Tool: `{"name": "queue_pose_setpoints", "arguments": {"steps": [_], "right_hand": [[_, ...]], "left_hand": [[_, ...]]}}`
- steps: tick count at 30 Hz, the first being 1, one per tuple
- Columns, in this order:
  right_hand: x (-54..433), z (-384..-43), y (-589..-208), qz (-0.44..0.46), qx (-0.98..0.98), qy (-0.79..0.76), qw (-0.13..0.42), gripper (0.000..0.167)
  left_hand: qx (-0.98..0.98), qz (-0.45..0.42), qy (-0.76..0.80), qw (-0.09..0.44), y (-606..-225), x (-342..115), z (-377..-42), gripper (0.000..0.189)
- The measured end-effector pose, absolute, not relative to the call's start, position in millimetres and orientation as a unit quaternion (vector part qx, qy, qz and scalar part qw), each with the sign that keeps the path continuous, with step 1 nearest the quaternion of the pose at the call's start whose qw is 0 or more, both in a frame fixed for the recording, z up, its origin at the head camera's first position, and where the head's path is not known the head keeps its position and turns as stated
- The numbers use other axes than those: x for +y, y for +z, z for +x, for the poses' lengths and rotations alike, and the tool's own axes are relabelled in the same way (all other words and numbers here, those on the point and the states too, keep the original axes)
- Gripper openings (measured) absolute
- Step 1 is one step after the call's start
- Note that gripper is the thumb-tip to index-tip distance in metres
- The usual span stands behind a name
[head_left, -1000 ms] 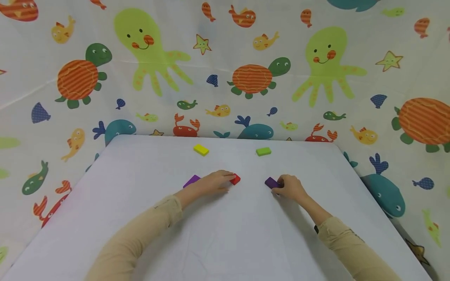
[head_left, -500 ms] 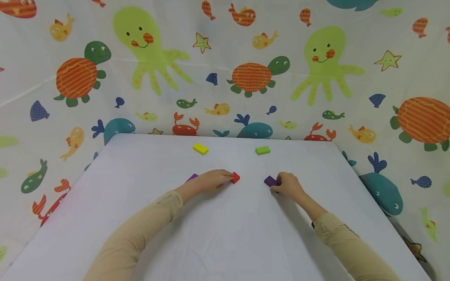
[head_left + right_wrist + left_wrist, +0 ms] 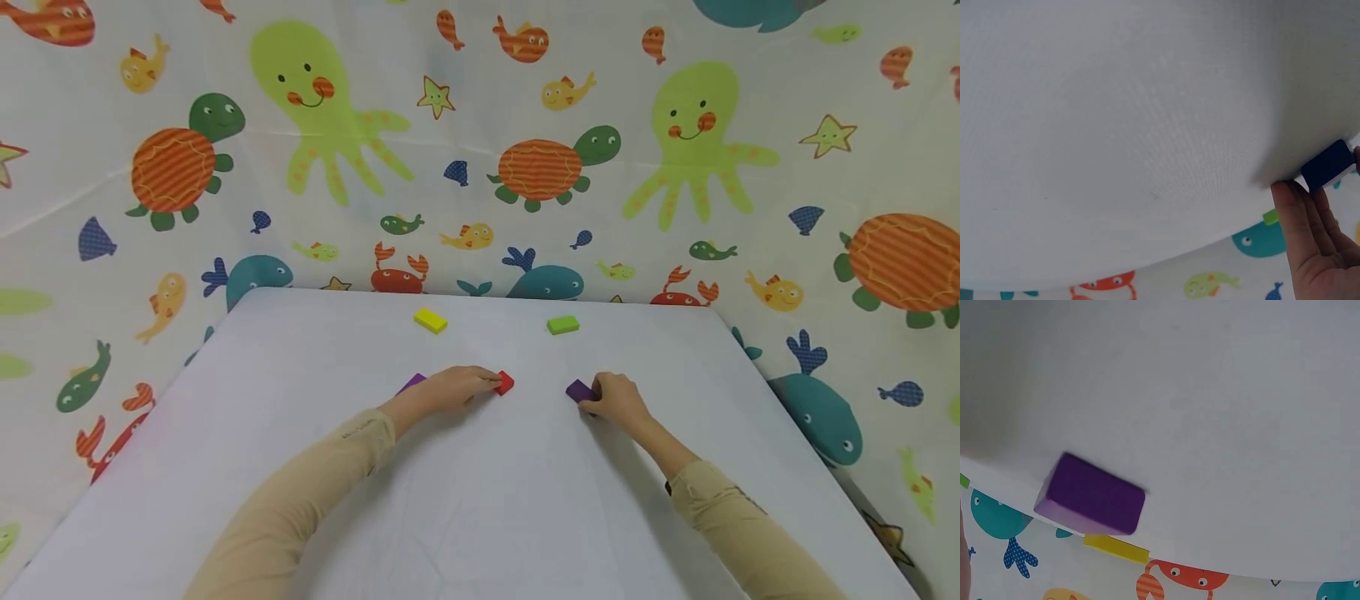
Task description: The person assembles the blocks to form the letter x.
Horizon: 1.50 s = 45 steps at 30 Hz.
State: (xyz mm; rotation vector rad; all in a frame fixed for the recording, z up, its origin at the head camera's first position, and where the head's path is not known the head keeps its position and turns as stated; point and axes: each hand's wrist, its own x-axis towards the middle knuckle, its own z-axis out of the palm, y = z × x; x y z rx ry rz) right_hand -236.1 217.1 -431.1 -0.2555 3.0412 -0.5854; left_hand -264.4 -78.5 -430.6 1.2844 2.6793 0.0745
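Observation:
A small red block (image 3: 505, 383) stands near the middle of the white table, the fingertips of my left hand (image 3: 453, 388) pinching its left end and hiding part of it. Behind my left wrist lies a purple block (image 3: 412, 382), partly covered by the hand in the head view. It appears whole in the left wrist view, as the purple block (image 3: 1094, 495) near the lower left. To the right, my right hand (image 3: 619, 397) pinches a dark purple block (image 3: 579, 390) between thumb and fingers. In the right wrist view the fingers are beside that dark block (image 3: 1329, 165).
Farther back lie a yellow block (image 3: 431, 321) on the left and a light green block (image 3: 562, 325) on the right. The white table (image 3: 480, 517) ends at a wall cloth (image 3: 480, 100) printed with sea animals.
My left hand has shifted slightly and drawn its fingers in at the red block; the thumb that showed lower down is now hidden. My right hand stays at the dark purple block.

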Motion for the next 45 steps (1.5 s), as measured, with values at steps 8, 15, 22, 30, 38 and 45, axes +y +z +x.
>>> {"name": "queue_pose_setpoints", "arguments": {"steps": [8, 15, 22, 30, 38, 45], "right_hand": [[214.5, -230.9, -433.7, -0.08, 0.979, -0.186, 0.015, 0.023], [211.7, -233.2, -429.6, -0.085, 0.984, -0.157, 0.021, 0.024], [203.8, -232.9, -424.5, -0.087, 0.982, -0.168, 0.026, 0.024], [190.7, -230.4, -426.8, -0.091, 0.974, -0.205, 0.003, 0.025], [167.2, -232.2, -423.6, -0.106, 0.972, -0.21, 0.007, 0.03], [159.1, -230.3, -420.7, -0.101, 0.976, -0.195, 0.006, 0.032]], "left_hand": [[0.904, 0.408, 0.06, 0.111, -431.3, -79.3, -260.9, 0.051], [0.903, 0.412, 0.059, 0.106, -429.3, -80.2, -258.9, 0.052], [0.906, 0.404, 0.036, 0.12, -429.2, -78.2, -260.8, 0.053], [0.908, 0.398, 0.029, 0.124, -426.8, -75.8, -261.2, 0.052], [0.913, 0.382, 0.029, 0.138, -422.2, -79.3, -261.6, 0.05], [0.902, 0.417, 0.041, 0.109, -427.0, -73.2, -266.6, 0.045]]}}
